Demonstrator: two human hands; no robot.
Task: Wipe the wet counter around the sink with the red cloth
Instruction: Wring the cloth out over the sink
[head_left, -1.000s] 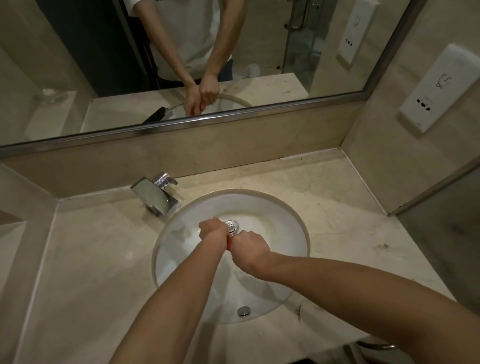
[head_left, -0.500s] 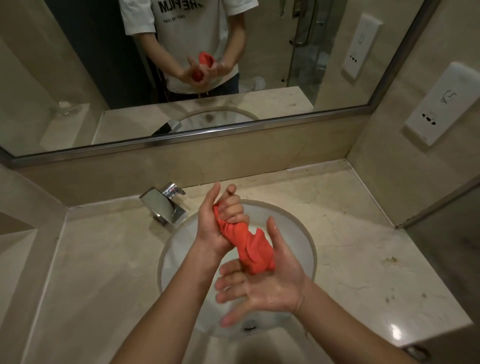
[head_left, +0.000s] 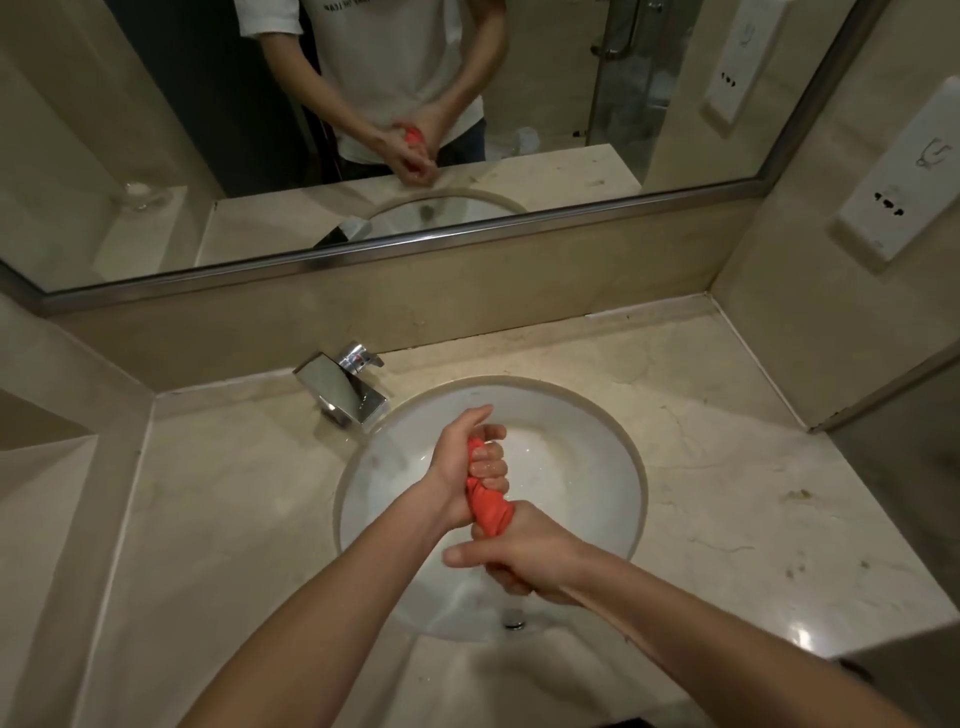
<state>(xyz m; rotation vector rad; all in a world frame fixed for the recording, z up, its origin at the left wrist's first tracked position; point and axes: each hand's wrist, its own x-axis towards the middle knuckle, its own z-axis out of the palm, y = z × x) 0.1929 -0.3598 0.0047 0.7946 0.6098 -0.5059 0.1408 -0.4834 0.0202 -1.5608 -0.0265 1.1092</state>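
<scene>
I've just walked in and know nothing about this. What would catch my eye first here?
The bright red cloth, twisted into a rope over the middle of the white sink, gripped by the left hand at its far end and the right hand at its near end. Next, the shiny chrome faucet behind and left of the basin, and the wide mirror above showing the same hands.

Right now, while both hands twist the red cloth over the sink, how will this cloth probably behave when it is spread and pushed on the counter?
The red cloth is wrung into a tight rope between the left hand and right hand, so it is probably soft and floppy. It looks thin and likely light. Probably still damp, it may drag slightly on the counter.
</scene>
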